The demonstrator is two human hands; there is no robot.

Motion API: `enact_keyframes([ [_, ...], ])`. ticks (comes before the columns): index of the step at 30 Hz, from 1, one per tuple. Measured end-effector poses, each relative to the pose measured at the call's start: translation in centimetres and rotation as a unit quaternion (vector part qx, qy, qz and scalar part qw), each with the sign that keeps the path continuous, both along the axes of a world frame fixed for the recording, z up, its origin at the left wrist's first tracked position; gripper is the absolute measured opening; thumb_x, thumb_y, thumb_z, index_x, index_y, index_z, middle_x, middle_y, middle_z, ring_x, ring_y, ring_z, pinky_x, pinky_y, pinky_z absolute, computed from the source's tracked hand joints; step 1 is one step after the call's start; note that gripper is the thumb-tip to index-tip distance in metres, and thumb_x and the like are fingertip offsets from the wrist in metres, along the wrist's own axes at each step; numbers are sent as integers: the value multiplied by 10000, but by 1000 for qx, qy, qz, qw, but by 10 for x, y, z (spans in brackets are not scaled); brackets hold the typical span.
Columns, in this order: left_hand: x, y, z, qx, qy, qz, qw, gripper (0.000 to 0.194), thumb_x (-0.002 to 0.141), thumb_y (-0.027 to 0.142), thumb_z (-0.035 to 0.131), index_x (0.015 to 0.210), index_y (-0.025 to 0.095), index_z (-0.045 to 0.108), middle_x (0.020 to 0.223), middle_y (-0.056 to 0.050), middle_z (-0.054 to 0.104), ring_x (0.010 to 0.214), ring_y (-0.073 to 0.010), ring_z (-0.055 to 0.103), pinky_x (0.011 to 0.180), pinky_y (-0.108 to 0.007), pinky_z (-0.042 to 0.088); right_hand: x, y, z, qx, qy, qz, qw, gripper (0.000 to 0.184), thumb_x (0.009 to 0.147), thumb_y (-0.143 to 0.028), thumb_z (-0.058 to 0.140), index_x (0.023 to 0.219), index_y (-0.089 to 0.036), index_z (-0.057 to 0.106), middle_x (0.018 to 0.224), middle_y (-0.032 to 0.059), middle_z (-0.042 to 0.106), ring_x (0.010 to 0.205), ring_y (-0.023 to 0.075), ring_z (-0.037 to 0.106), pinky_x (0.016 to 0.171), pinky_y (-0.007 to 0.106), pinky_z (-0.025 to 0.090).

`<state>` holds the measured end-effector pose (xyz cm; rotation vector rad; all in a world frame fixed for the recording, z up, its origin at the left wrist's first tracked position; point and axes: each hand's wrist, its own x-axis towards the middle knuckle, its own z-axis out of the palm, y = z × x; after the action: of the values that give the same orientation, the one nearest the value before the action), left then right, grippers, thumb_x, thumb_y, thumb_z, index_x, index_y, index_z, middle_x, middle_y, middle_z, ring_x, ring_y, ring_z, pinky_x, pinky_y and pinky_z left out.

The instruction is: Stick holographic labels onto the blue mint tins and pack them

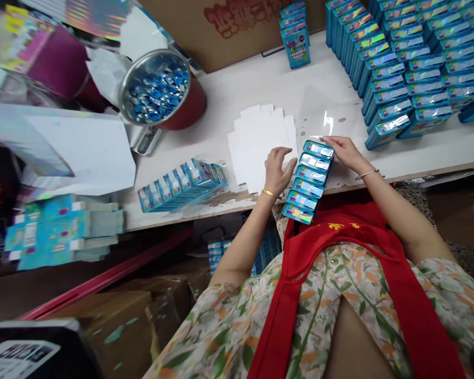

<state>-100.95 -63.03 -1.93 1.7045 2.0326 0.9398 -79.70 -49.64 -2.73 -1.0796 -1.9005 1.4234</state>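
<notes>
A row of several small blue boxes with shiny tops (pixel 308 181) lies on the white table (pixel 260 84) near its front edge. My left hand (pixel 278 169) rests against the row's left side, partly on a stack of white paper sheets (pixel 256 142). My right hand (pixel 345 152) presses on the far end of the row. A clear plastic film (pixel 327 123) lies on the table just beyond that end.
Many rows of the same blue boxes (pixel 403 73) fill the table's far right. A wrapped pack of boxes (pixel 184 184) lies at the left. A metal bowl of blue candies (pixel 158 89) sits on a scale. Cardboard boxes (pixel 114 326) stand below.
</notes>
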Motion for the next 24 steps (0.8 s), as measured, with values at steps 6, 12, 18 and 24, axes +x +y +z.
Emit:
enact_keyframes([
  [6, 7, 55, -6, -13, 188, -85, 978, 207, 962, 260, 549, 1116, 245, 685, 1271, -122, 651, 1141, -313, 566, 968, -463, 392, 33, -27, 10, 225, -237, 30, 945, 541, 926, -311, 469, 1445, -178, 551, 1546, 122, 529, 1483, 291, 417, 1263, 548, 260],
  [12, 12, 77, -9, 5, 209, -72, 975, 193, 983, 240, 495, 866, 231, 648, 910, -85, 683, 931, -271, 583, 860, -428, 385, 29, -59, 19, 291, -340, -19, 894, 621, 837, -321, 539, 1428, -134, 494, 1380, 168, 595, 1305, 329, 494, 1220, 562, 254],
  [18, -3, 83, -4, 25, 173, -130, 976, 177, 933, 261, 526, 817, 216, 652, 812, -61, 678, 860, -242, 586, 832, -409, 384, 17, -51, 27, 269, -421, -85, 862, 294, 947, -225, 348, 963, -152, 633, 953, 158, 700, 887, 271, 576, 862, 430, 375],
  [24, -14, 89, 13, 11, 45, -161, 986, 145, 843, 248, 568, 741, 194, 656, 734, -26, 668, 712, -159, 573, 742, -333, 428, 11, -57, 41, 261, -389, -119, 875, 285, 974, -288, 370, 933, -167, 625, 940, 133, 699, 778, 213, 553, 688, 344, 293],
])
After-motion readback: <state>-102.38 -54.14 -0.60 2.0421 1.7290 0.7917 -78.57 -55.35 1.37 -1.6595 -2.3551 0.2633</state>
